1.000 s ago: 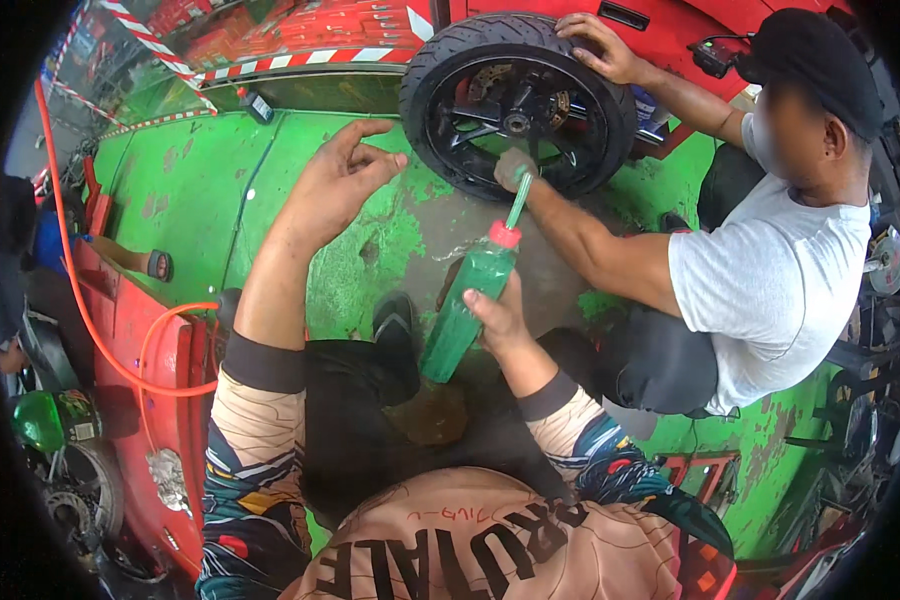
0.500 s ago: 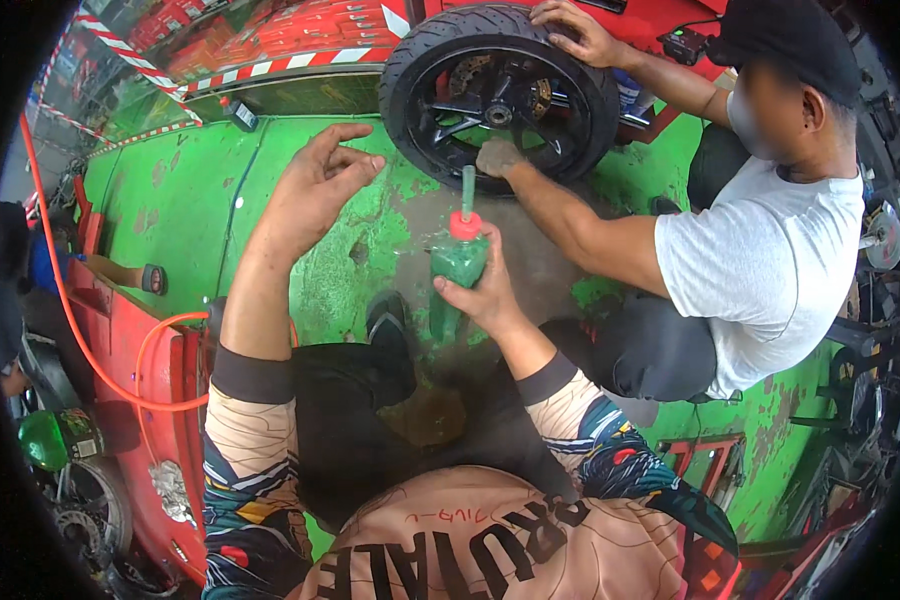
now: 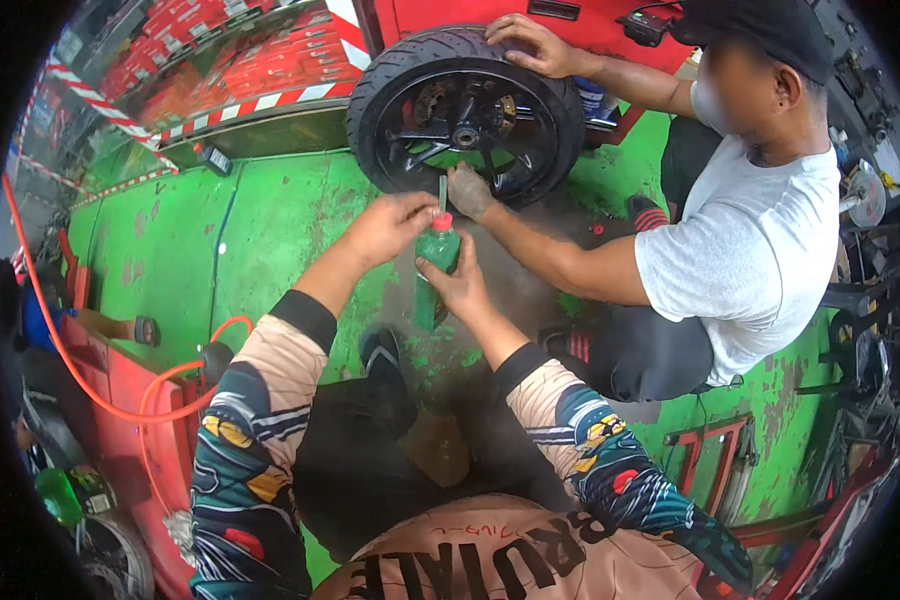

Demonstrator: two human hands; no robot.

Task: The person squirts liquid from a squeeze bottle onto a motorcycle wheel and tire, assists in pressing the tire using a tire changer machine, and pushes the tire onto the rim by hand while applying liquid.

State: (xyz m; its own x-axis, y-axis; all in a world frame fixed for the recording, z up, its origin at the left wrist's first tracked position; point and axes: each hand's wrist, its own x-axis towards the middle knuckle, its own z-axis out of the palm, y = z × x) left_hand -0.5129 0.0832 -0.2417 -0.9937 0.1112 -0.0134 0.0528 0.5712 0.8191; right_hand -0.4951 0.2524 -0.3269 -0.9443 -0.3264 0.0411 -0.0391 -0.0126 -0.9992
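My right hand [image 3: 458, 280] is wrapped round a clear plastic squeeze bottle [image 3: 433, 255] of green liquid with a red cap [image 3: 442, 222]. A short clear tube [image 3: 443, 188] rises from the cap toward the wheel. My left hand [image 3: 392, 228] has its fingers pinched at the tube's base, just above the cap. Beyond it stands a motorcycle wheel [image 3: 367, 125] with a black tyre and dark spokes. A co-worker's gloved hand [image 3: 472, 193] is at the wheel's lower rim, close to the tube's tip; their other hand [image 3: 530, 45] rests on top of the tyre.
The co-worker [image 3: 740, 250] crouches at the right. An orange hose [image 3: 55, 335] loops along the left beside a red metal stand [image 3: 125, 400]. A dark bottle [image 3: 213, 160] stands by the display case at the back. A small red cap [image 3: 598, 229] lies on the green floor.
My left hand has come down and right from the air onto the tube above the cap, its fingers closing. The co-worker's lower hand now sits nearer the tube's tip.
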